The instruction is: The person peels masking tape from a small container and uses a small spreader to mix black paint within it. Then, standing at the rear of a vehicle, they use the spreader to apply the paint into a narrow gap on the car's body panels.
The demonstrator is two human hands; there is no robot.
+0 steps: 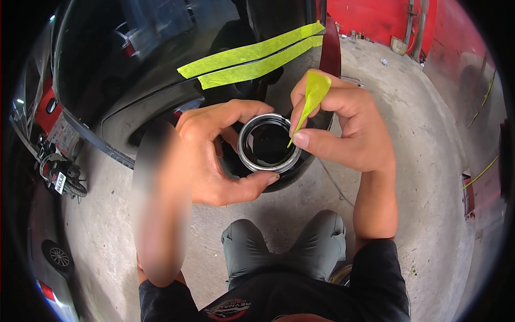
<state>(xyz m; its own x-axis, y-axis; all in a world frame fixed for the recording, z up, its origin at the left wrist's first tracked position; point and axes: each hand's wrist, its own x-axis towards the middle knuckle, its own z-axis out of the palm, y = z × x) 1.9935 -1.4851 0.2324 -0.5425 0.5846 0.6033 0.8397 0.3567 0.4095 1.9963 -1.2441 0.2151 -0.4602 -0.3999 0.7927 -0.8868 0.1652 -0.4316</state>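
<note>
My left hand (206, 147) is closed round a small open can, its thumb and fingers gripping the outside of the round metal rim (242, 145). Black glossy liquid (266, 142), seemingly paint, fills the inside. In a pinch of thumb and fingers, my right hand (354, 129) holds a short piece of yellow-green masking tape (316, 91). The tape's broad end points up and its narrow end points down, over the can's right inner edge; whether it touches the liquid I cannot tell.
Just beyond my hands stands a glossy black vehicle panel (150, 45), with an upper tape strip (252, 50) and a lower tape strip (257, 67) across it. A motorcycle (63, 173) and a car wheel (58, 256) are at left. A bucket (398, 45) stands by the far red wall (370, 16).
</note>
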